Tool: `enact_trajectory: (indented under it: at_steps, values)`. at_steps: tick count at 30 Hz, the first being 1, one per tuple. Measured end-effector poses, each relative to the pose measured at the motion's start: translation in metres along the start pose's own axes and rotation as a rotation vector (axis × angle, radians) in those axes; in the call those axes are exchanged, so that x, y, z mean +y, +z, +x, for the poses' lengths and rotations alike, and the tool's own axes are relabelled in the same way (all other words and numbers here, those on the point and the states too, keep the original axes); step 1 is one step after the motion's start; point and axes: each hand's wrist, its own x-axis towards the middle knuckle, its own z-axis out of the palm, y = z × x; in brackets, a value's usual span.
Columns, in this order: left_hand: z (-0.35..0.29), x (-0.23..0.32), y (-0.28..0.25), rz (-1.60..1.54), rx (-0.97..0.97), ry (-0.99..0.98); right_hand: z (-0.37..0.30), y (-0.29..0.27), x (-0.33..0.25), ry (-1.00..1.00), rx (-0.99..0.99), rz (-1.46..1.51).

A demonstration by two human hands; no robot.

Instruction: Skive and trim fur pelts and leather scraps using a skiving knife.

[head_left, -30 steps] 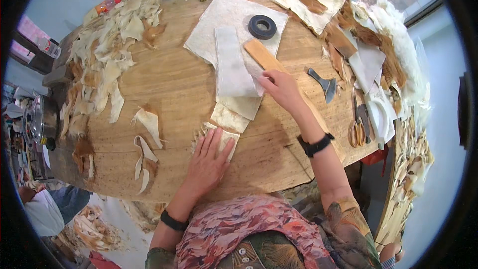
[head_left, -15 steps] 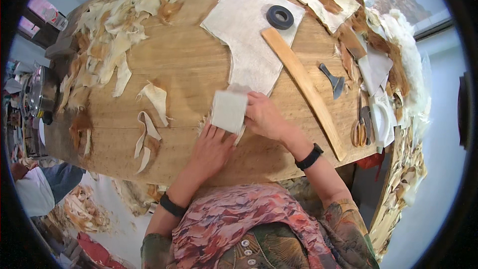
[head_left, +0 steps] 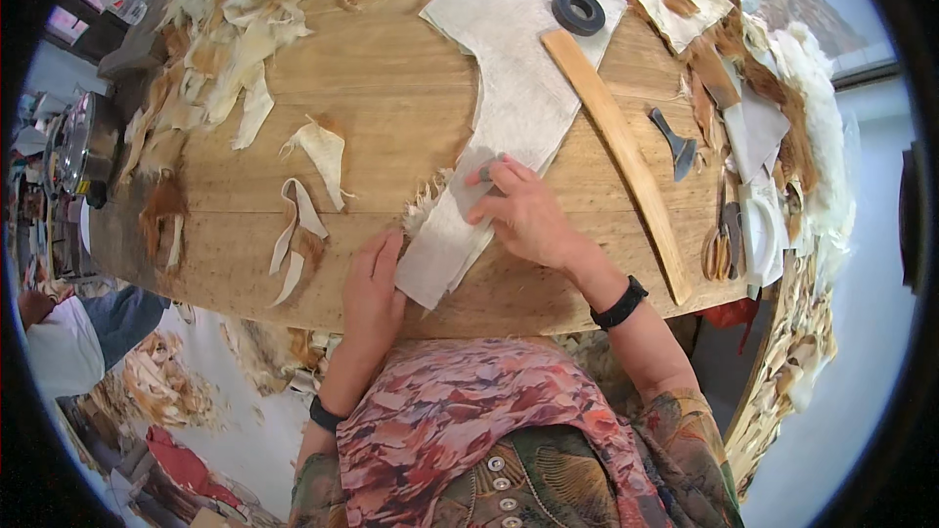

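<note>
A pale, fabric-like sheet (head_left: 528,88) lies on the wooden table, broad at the far end and narrowing toward me. Its near strip is flat, with layered edges at the right and a furry fringe (head_left: 423,205) poking out at the left. My right hand (head_left: 533,220) rests on this strip with bent fingers, thumb and forefinger apart; a small grey band or piece shows at a finger. Beside the strip's lower left edge, my left hand (head_left: 375,284) lies with fingers stretched out and close together, gripping nothing. Whether its fingertips touch the sheet is unclear.
A black tape roll (head_left: 578,12) sits on the sheet's far part. Rightward lie a wooden strip (head_left: 621,171), a dark fan-shaped blade (head_left: 675,145) and scissors (head_left: 717,249). Hide scraps (head_left: 318,158) lie leftward, with a heap of hide pieces (head_left: 230,34) at the far left.
The sheet's near end, folded up before, now lies flat toward me. My right hand has let go of the fold and rests on it; my left hand has moved left and down.
</note>
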Motion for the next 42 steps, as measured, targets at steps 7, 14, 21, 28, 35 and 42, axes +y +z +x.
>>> enact_trajectory:
  at_steps: [7, 14, 21, 28, 35, 42]
  values:
    - [-0.004, -0.003, 0.009, 0.02, 0.061, 0.121, -0.002, 0.004, 0.0, 0.035, 0.028, 0.036]
    - [-0.006, -0.002, 0.008, -0.029, 0.067, 0.088, -0.004, 0.007, 0.0, 0.035, 0.054, 0.041]
    - [0.04, 0.04, -0.011, -0.435, 0.01, -0.096, -0.006, 0.008, 0.013, 0.044, 0.1, 0.289]
    - [0.029, 0.069, 0.007, -0.134, 0.237, 0.11, -0.005, -0.066, 0.082, 0.517, 0.686, 1.679]
    - [-0.037, 0.015, 0.004, 0.618, 0.154, -0.374, -0.06, -0.046, 0.079, 0.569, 0.99, 0.88]
    - [-0.035, -0.04, -0.024, 0.465, 0.429, -0.363, -0.057, -0.036, -0.003, 0.481, 0.09, 0.476]
